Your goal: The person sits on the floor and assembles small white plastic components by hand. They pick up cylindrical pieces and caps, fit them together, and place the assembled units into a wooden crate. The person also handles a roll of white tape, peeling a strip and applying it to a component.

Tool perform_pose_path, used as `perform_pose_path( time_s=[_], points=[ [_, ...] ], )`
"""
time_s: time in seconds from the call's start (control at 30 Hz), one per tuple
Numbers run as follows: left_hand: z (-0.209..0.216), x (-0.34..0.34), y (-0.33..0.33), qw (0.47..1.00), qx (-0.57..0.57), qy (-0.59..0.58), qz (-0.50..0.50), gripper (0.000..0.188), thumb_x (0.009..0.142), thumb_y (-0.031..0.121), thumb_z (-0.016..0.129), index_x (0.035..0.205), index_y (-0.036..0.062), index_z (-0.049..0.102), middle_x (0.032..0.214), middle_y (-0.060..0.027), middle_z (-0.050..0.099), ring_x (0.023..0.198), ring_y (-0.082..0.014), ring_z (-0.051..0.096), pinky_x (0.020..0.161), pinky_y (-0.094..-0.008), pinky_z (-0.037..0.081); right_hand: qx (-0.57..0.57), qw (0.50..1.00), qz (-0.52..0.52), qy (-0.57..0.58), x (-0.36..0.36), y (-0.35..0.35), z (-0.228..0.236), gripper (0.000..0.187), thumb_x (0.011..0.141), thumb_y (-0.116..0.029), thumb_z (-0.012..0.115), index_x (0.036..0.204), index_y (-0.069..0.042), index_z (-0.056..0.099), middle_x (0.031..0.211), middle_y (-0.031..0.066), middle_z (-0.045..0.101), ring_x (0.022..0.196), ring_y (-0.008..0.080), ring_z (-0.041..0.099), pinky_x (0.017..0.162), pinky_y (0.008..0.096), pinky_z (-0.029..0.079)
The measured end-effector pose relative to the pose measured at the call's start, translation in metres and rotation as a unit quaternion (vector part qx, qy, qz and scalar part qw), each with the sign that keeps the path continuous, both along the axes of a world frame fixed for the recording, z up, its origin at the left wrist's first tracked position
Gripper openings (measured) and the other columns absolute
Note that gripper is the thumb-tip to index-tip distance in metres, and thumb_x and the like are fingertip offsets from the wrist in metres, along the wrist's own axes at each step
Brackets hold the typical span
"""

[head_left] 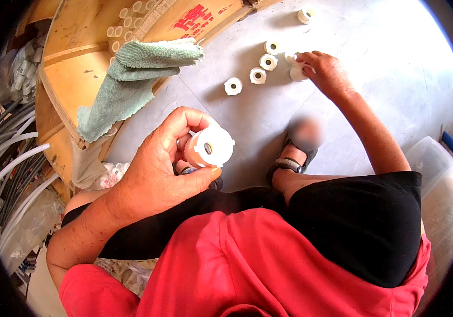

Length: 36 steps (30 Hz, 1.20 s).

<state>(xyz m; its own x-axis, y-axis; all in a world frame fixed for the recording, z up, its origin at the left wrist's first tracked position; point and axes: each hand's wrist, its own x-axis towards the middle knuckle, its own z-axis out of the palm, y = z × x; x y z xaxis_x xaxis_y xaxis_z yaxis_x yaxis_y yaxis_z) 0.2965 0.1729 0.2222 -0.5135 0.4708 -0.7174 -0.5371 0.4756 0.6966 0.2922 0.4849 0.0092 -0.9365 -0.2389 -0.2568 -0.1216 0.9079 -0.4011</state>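
In my left hand [158,164] I hold a round white plastic fitting [219,148] above my lap, its end with the central hole facing up and small lugs round its rim. Fingers wrap its far side and the thumb presses the near side. At the far right of the floor, my right hand [329,76] has its curled fingers and thumb on a white fitting [291,56]; the fingertips partly cover it. Another white fitting [298,73] sits right beside the thumb. Left of them stand several similar loose fittings [258,76], and one more fitting [306,16] lies farther back.
A wooden crate [73,68] at the left holds several white tubular pieces [127,22]; a green cloth [123,79] hangs over its edge. Hoses [18,164] and plastic bags lie far left. Clear plastic wrap [437,185] is at the right. My sandalled foot [295,153] rests on the grey floor [385,79].
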Motion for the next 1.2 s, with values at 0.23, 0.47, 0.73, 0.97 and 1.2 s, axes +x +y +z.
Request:
perform_pose_path(
  time_s=[0.23,0.47,0.73,0.97,1.2],
  points=[
    [0.003,-0.002,0.003,1.0,-0.014,-0.017,0.007,0.043,0.078,-0.005,0.067,0.114,0.0041,0.045,0.107,-0.0056,0.055,0.099,-0.0122,0.058,0.088,-0.0292,0.05,0.056,0.997,-0.028,0.04,-0.011,0.019,-0.004,0.022,0.087,-0.012,0.059,0.108,-0.014,0.067,0.095,0.0075,0.067,0.081,0.0258,0.067,0.073,0.0365,0.055],
    [0.001,-0.002,0.003,1.0,-0.008,-0.015,0.002,0.043,0.078,-0.005,0.067,0.114,0.0038,0.045,0.107,-0.0061,0.055,0.099,-0.0133,0.058,0.088,-0.0301,0.051,0.189,0.977,-0.02,0.092,-0.023,0.031,-0.004,0.027,0.085,-0.018,0.064,0.112,-0.022,0.066,0.097,-0.0016,0.068,0.09,0.0185,0.062,0.074,0.03,0.056],
    [-0.001,-0.003,0.004,1.0,-0.011,-0.023,0.009,0.043,0.078,-0.006,0.067,0.114,0.0029,0.044,0.108,-0.007,0.054,0.1,-0.0143,0.058,0.088,-0.0314,0.051,0.096,0.992,-0.068,0.048,-0.022,0.031,0.008,0.029,0.089,-0.016,0.06,0.117,-0.023,0.06,0.099,-0.0007,0.068,0.085,0.0189,0.067,0.071,0.0338,0.056],
    [-0.001,-0.003,0.004,1.0,-0.004,-0.02,0.013,0.044,0.078,-0.007,0.066,0.114,0.0027,0.044,0.107,-0.007,0.054,0.1,-0.0141,0.058,0.088,-0.0316,0.051,-0.216,0.964,-0.155,-0.01,-0.02,0.053,0.002,0.022,0.087,-0.014,0.064,0.109,-0.016,0.066,0.089,0.0013,0.069,0.076,0.0117,0.063,0.067,0.0272,0.053],
    [0.0,-0.003,0.004,1.0,-0.005,-0.021,0.004,0.045,0.078,-0.007,0.066,0.115,0.0033,0.044,0.107,-0.0065,0.055,0.1,-0.0139,0.058,0.088,-0.03,0.05,-0.634,0.675,-0.229,-0.3,-0.015,0.031,0.004,0.029,0.088,-0.017,0.065,0.116,-0.01,0.064,0.086,-0.0007,0.065,0.072,0.0066,0.054,0.066,0.0231,0.049]
  ],
)
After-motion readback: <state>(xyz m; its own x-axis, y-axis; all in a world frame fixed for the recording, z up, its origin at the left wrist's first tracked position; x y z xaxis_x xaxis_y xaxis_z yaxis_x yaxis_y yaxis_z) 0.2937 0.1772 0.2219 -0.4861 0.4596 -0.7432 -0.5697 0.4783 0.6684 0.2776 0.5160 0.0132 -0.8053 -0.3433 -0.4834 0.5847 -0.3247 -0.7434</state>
